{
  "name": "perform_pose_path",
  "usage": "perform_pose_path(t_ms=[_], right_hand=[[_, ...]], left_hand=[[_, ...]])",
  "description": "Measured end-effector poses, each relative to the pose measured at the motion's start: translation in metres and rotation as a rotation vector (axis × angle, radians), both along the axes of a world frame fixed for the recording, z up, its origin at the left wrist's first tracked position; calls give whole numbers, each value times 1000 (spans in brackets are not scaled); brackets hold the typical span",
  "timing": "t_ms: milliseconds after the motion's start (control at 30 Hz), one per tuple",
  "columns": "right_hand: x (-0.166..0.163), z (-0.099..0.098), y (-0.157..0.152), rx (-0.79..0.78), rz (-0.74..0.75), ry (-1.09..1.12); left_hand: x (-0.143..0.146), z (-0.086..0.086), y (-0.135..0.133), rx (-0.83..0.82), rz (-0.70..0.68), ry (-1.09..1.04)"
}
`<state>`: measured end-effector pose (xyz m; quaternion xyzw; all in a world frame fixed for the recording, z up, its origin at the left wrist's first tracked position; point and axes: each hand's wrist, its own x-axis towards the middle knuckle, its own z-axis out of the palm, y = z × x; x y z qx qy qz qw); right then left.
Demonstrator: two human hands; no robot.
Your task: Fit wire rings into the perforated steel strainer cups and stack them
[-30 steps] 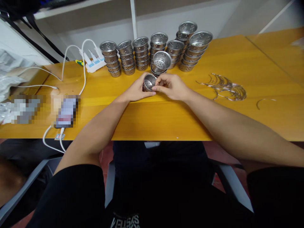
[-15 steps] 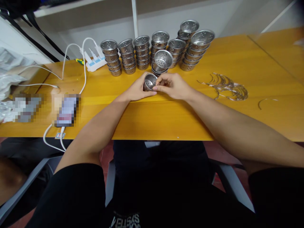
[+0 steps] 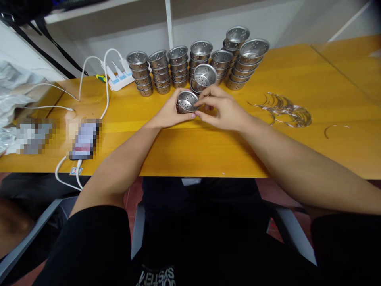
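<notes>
A small perforated metal cup (image 3: 186, 102) sits between both my hands above the yellow table (image 3: 190, 151). My left hand (image 3: 169, 113) wraps around the cup's left side and grips it. Fingers of my right hand (image 3: 222, 109) pinch at the cup's right rim; whether they also hold a thin wire I cannot tell. Just behind the hands a tilted cup (image 3: 203, 76) leans on a short stack.
Several stacks of the same metal cups (image 3: 178, 67) line the table's back edge. A pile of curved wire handles (image 3: 285, 109) lies to the right, one loose handle (image 3: 335, 128) further right. A white power strip (image 3: 119, 79), cables and a phone (image 3: 83, 140) lie at the left.
The cup has turned so its mouth faces more upward. My right hand has shifted slightly right and forward over the rim.
</notes>
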<state>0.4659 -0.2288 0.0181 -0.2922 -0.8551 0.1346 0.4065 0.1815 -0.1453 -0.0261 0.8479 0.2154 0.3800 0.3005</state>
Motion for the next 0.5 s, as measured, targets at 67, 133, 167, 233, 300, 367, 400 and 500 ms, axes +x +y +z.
perform_pose_path(t_ms=[67, 133, 167, 233, 300, 367, 400, 500], right_hand=[[-2, -1, 0, 9, 5, -17], [-3, -2, -1, 2, 12, -33], [-3, -2, -2, -9, 16, -35], [-2, 0, -3, -39, 18, -19], [-1, 4, -5, -71, 8, 14], [0, 8, -8, -104, -6, 40], [0, 11, -10, -119, -15, 48], [1, 20, -14, -115, -59, 62]], left_hand=[[2, 0, -2, 5, -8, -3], [2, 1, -4, 1, -2, 4], [2, 2, -4, -2, 5, 6], [1, 4, -4, -4, 16, 5], [-1, 7, -5, 3, 20, 7], [-1, 12, -8, 13, 24, 12], [-1, 16, -11, 13, 24, 14], [1, 24, -18, -28, 10, 4]])
